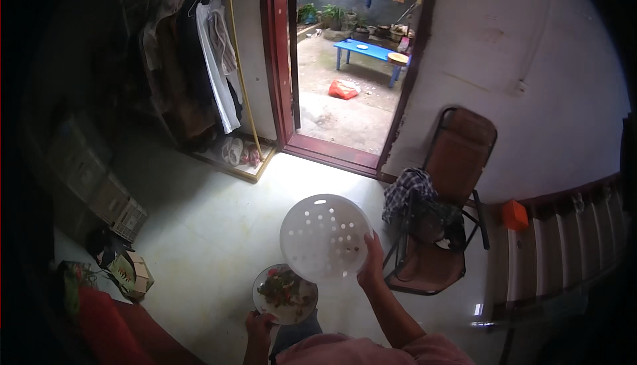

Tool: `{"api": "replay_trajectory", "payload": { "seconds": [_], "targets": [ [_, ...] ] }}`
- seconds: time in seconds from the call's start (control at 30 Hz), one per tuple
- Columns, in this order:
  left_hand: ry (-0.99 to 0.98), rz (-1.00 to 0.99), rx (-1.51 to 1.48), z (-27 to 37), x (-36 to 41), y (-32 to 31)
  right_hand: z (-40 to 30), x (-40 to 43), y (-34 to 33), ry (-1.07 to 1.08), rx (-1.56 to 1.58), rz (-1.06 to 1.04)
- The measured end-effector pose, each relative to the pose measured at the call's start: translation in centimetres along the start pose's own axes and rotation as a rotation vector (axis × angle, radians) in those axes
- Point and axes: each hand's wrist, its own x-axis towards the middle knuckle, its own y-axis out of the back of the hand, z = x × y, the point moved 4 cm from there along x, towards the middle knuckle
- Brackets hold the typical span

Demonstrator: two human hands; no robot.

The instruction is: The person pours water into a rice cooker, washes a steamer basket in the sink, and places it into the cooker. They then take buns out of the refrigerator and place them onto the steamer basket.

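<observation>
My right hand (pixel 371 261) grips the right rim of a round, whitish translucent cover with many small holes (pixel 326 240), and some of its fingers are hidden behind it. Lower and to the left, my left hand (pixel 260 324) holds the lower left edge of a round plate (pixel 298 313). Chopped green and red food (pixel 281 288) lies on that plate. The cover is raised beside the plate and overlaps its upper right edge in this view; whether the two touch I cannot tell.
An open doorway with a dark red sill (pixel 333 152) lies ahead, a blue table (pixel 371 50) outside. A folding chair (pixel 460 156) bearing a checked cloth (pixel 409 191) stands at the right. A clothes rack (pixel 239 61) is left of the door, boxes (pixel 122 210) at the far left.
</observation>
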Motion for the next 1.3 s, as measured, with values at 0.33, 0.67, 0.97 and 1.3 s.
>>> {"api": "replay_trajectory", "payload": {
  "seconds": [0.33, 0.67, 0.97, 1.3],
  "targets": [
    [-0.072, -0.082, 0.159, 10.3, 22.8, -17.3, 0.8, 23.6, -7.6, 0.034, -0.16, 0.05],
    [0.053, -0.327, 0.185, 16.7, 41.4, -38.7, 0.9, 45.8, -4.0, -0.01, -0.028, 0.243],
    [0.097, -0.213, 0.288, 22.9, 59.4, -50.5, -4.0, 68.4, -9.9, 0.163, 0.068, 0.258],
    [0.124, -0.245, 0.308, 25.6, 75.0, -68.1, -1.3, 88.1, -15.6, -0.115, -0.021, 0.224]
  ]
}}
